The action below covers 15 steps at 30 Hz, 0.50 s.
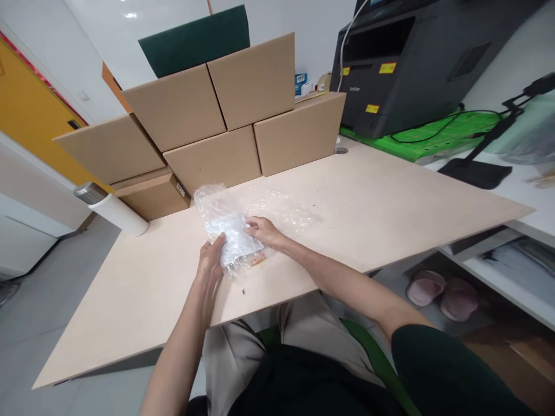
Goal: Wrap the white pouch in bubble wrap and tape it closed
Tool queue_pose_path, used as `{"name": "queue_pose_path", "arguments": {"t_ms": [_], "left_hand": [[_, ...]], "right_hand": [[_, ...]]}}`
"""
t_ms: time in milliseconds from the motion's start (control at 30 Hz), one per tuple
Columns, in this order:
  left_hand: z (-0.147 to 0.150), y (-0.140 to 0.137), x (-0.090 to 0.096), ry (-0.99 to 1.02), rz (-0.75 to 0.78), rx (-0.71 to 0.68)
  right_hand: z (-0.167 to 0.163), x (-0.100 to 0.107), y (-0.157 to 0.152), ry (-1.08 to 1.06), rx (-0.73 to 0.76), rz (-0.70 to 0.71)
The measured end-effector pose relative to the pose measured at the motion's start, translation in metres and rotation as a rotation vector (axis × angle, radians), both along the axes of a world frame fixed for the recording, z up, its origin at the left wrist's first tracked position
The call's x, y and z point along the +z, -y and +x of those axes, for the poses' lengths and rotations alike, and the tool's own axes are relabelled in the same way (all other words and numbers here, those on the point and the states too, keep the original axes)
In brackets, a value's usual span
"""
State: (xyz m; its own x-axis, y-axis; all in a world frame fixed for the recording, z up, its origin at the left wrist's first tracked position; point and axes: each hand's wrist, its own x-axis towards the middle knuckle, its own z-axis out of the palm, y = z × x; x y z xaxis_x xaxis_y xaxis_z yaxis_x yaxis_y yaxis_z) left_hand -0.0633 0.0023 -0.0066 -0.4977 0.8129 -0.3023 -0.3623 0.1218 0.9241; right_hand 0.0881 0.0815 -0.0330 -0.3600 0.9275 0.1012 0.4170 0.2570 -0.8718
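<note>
A flat white packet (pixel 236 234) rests on crinkled clear bubble wrap (pixel 277 208) spread over the pale wooden tabletop (pixel 368 214). My left hand (pixel 211 254) grips the packet's left edge, thumb on top. At its upper right edge, my right hand (pixel 263 230) pinches the packet or the wrap over it; which of these I cannot tell. A small orange patch (pixel 258 262) shows under the wrap near the packet's lower right corner. What the packet contains is hidden.
Stacked cardboard boxes (pixel 212 164) line the table's back, topped by a dark green box (pixel 197 40). A white bottle (pixel 119 214) stands at the left edge. Back right is a dark printer (pixel 377 81) on a green surface, with a black stand (pixel 477 167) beside it.
</note>
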Motion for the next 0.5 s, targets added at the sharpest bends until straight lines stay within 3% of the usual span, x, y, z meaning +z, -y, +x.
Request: {"name": "queue_pose_path", "arguments": {"t_ms": [133, 200, 267, 400, 500], "left_hand": [[-0.004, -0.001, -0.001, -0.009, -0.069, 0.051], [-0.009, -0.002, -0.003, -0.022, -0.084, 0.062], [-0.013, -0.002, -0.004, -0.036, -0.097, 0.070], [-0.019, -0.002, -0.006, -0.065, -0.107, 0.067], [-0.023, -0.004, -0.006, -0.101, -0.114, 0.058]], "right_hand": [[0.027, 0.023, -0.008, 0.240, -0.144, 0.158], [0.050, 0.029, -0.018, 0.320, -0.261, 0.168], [0.075, 0.028, -0.027, 0.534, -0.383, 0.125], [0.114, 0.020, -0.029, 0.623, -0.296, -0.002], [0.120, 0.025, -0.014, 0.570, -0.240, 0.072]]}}
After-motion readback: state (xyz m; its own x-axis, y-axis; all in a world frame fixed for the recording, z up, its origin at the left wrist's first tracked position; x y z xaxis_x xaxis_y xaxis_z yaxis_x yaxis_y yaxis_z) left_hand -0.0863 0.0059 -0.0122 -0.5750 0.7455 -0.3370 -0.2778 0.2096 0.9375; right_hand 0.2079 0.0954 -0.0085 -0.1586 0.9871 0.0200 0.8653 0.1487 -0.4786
